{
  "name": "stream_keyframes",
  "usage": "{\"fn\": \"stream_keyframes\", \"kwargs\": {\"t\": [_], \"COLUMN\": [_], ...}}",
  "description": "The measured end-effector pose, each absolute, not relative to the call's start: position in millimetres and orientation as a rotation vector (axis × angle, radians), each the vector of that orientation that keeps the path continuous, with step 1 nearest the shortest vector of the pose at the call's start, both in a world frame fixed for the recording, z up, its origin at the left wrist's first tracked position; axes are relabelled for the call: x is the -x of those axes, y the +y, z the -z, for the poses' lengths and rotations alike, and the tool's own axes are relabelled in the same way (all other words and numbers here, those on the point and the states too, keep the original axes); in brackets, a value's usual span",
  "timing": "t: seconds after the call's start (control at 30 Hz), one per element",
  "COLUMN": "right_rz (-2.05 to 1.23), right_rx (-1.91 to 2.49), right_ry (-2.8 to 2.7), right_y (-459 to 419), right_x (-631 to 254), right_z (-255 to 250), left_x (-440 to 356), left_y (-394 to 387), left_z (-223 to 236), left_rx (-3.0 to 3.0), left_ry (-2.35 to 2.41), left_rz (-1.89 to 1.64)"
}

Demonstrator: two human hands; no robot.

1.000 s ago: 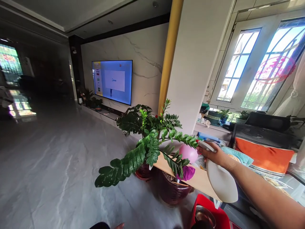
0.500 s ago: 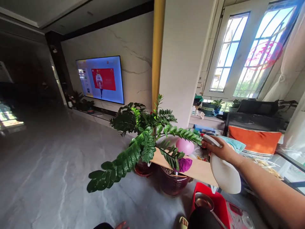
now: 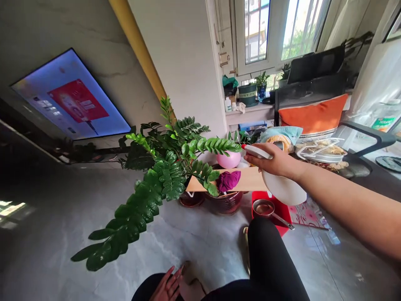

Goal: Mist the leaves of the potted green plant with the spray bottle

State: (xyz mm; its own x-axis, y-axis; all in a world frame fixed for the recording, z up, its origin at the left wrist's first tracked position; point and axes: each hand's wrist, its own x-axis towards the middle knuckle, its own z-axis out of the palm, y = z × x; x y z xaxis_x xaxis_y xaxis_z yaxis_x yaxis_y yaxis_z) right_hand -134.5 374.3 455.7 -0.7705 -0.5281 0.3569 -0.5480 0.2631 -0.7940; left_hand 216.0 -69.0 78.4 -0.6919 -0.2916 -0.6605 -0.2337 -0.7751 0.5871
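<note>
Grey floor, white spray bottle (body hanging below) in gripping right hand, left hand open

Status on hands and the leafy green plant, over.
Right hand gripping white spray bottle, red nozzle aimed toward glossy green plant. Left hand open, low, nothing in it. Bunched purple cloth on pale wooden board.

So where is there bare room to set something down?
Floor: left of the long leafy stem, and between the maroon pot and left hand. Board: small strip between purple cloth and bottle. Crowded: windowsill, around the orange cushion.
</note>
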Motion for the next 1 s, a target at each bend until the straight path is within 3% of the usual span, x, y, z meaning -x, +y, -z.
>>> {"fn": "stream_keyframes", "kwargs": {"t": [0.57, 1.0], "right_rz": [-1.650, -1.560], "right_rx": [-0.934, -0.864], "right_ry": [-2.439, -2.654], "right_y": [418, 408], "right_x": [137, 134], "right_z": [-428, -420], "left_x": [-221, -231], "left_y": [-49, -57], "left_z": [-98, -85], "left_rx": [-0.892, -1.011], "left_ry": [-1.431, -1.038], "left_rz": [2.672, 2.787]}}
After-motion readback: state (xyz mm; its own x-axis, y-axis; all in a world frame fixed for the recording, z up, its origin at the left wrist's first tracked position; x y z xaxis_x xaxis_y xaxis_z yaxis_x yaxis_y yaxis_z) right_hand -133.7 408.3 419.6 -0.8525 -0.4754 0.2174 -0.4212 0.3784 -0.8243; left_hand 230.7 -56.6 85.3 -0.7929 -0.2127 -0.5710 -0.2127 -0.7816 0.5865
